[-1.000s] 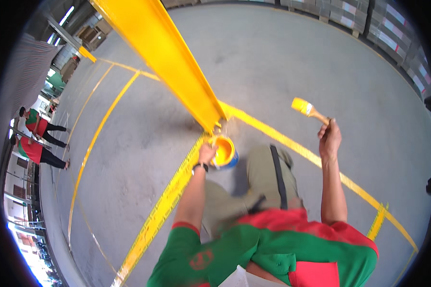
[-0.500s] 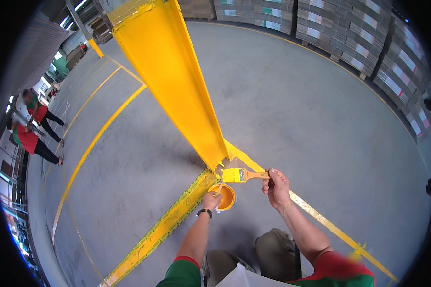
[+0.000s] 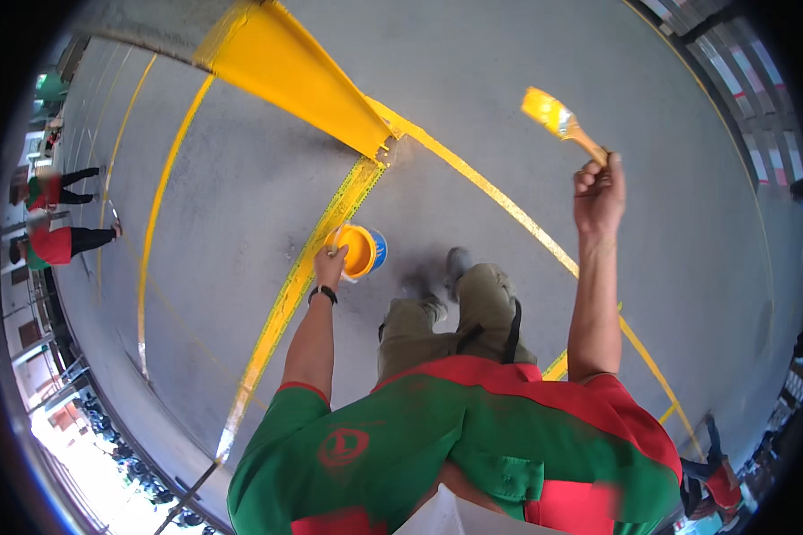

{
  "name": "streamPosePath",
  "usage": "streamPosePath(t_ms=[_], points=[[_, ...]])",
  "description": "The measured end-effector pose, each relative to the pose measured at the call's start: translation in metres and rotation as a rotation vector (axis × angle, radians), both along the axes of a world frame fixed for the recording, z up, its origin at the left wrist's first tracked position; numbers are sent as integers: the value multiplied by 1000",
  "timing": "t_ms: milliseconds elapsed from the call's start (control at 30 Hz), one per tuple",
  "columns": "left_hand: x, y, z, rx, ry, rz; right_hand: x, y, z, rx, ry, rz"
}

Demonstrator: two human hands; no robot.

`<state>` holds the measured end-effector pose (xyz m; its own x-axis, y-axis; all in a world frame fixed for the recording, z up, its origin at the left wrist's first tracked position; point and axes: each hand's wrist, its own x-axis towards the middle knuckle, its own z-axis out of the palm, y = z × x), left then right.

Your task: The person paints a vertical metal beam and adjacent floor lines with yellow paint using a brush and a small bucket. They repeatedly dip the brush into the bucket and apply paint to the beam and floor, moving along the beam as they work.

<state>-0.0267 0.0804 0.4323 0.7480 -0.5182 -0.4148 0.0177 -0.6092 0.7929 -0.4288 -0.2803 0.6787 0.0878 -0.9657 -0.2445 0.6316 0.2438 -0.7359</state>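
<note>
My right hand (image 3: pixel 600 201) grips the wooden handle of a paintbrush (image 3: pixel 553 114), held up and out to the right. Its bristles are coated in yellow and point up and left, apart from everything else. Lower on the left, my left hand (image 3: pixel 331 263) is closed on the near-left edge of a paint bucket (image 3: pixel 378 250), blue and white outside with yellow-orange paint within. Whether the fingers hold the rim or the handle I cannot tell. Beyond the bucket stands a steel column (image 3: pixel 299 80), its lower part painted yellow, its base on the grey floor.
A broad yellow floor stripe (image 3: pixel 281 325) runs from the column's base toward the near left. Another yellow line (image 3: pixel 509 207) slants off to the right. Two people (image 3: pixel 49 242) stand at far left, another person (image 3: pixel 721 481) at lower right. Stacked bundles (image 3: pixel 732 76) stand at upper right.
The brush has left the column's base and gone up and right. The bucket has moved away from the base, still in my left hand. The view has shifted, showing more of my body.
</note>
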Motion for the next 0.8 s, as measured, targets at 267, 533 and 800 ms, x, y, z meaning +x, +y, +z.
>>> streamPosePath(t_ms=[267, 533, 800], points=[[-41, 64, 100, 245, -45, 238, -107, -62, 32, -50, 35, -195], [-100, 50, 159, 346, -20, 514, -192, -157, 42, 73, 32, -194], [-127, -38, 124, 384, 59, 615, -176, -313, 53, -89, -14, -142]])
